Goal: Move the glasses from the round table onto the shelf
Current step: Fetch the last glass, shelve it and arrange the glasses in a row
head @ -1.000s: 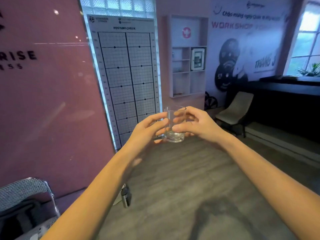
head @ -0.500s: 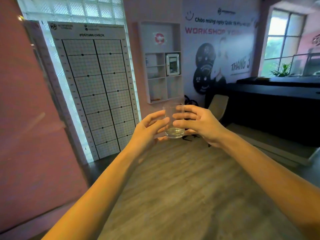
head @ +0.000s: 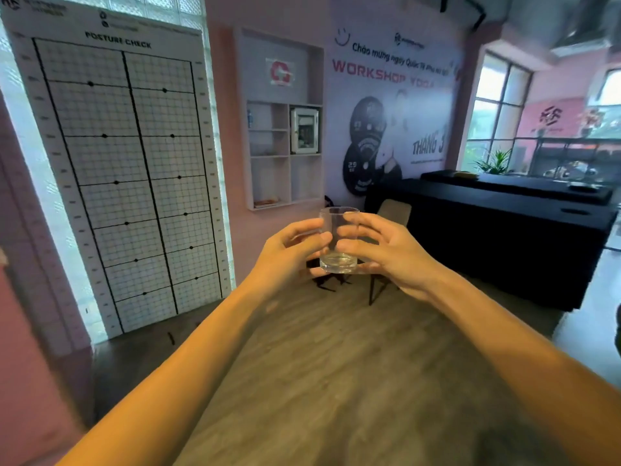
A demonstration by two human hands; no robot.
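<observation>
Pink walls (head: 235,163) enclosed a wood-plank floor (head: 336,348). A posture-check grid chart (head: 124,169) stood left, daylight came through windows (head: 497,112), and a black counter (head: 504,223) ran along the right.

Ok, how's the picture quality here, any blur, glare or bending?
Head view: glass and both hands fairly sharp; left edge and floor smeared; windows blown out; wide-angle lens bows the chart and arms.
</observation>
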